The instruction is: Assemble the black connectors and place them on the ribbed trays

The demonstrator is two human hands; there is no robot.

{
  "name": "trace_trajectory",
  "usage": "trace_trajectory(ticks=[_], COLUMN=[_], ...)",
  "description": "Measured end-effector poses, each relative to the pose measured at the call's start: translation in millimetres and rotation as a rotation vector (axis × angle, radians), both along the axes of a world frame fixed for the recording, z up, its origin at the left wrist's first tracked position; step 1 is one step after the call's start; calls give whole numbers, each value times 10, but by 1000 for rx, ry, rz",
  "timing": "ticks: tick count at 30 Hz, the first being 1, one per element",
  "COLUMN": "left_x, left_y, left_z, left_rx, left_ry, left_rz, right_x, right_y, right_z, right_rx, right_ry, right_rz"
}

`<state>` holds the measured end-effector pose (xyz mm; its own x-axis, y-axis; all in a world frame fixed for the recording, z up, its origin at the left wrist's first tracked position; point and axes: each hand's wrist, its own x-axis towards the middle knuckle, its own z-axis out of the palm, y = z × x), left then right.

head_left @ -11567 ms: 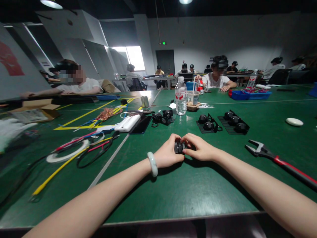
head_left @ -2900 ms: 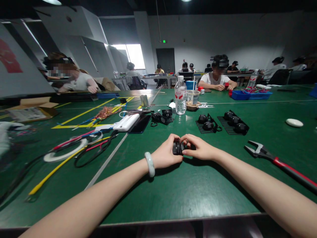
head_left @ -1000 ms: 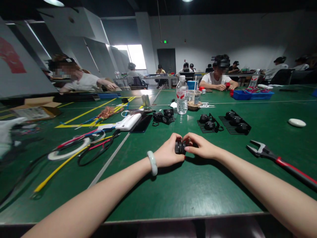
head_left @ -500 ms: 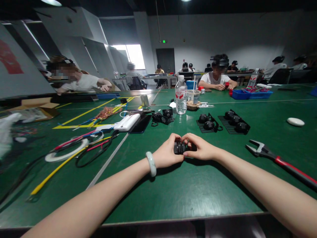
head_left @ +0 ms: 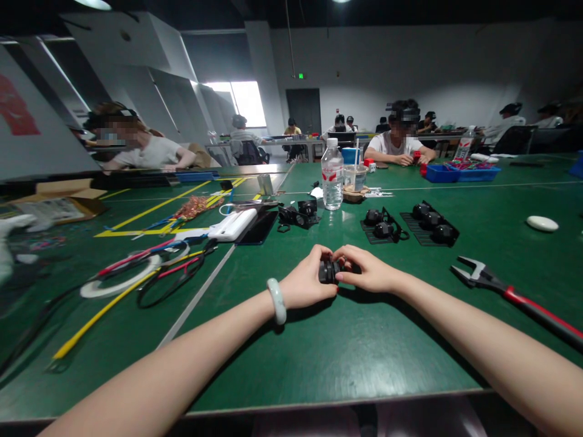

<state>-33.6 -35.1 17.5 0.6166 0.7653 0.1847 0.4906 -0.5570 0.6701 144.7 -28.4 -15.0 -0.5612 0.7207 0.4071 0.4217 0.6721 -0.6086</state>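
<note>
Both my hands meet over the green table (head_left: 346, 358) around one small black part (head_left: 328, 271). My left hand (head_left: 307, 282), with a pale bangle on its wrist, has its fingers curled round the part's left side. My right hand (head_left: 368, 272) pinches the part's right side with thumb and fingers. Most of the part is hidden between the fingers. Beyond my hands, similar black parts sit on two black trays (head_left: 428, 233), and more black parts (head_left: 298, 215) lie to the left of them.
A red-handled adjustable wrench (head_left: 510, 294) lies at the right. Coiled cables and yellow ties (head_left: 146, 273) lie at the left, beside a white device (head_left: 234, 224). A water bottle (head_left: 332, 176) and a cup stand behind. Other people sit at the far tables.
My hands stay in the same place around the black part; only small finger shifts show. A person at the far left has drawn an arm back.
</note>
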Motion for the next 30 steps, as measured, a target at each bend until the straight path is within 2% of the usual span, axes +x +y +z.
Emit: trace_trajectory(ticks=[16,30], left_x=[-60,-85], left_y=[87,103], left_z=[-5,28], left_rx=[-110,-140], left_ry=[-27,-1], left_rz=[-147,-133], right_x=[18,11], right_y=[29,14], right_z=[-1,21], right_rx=[-13,-44], right_ry=[-10,1], right_rz=[-6,-12])
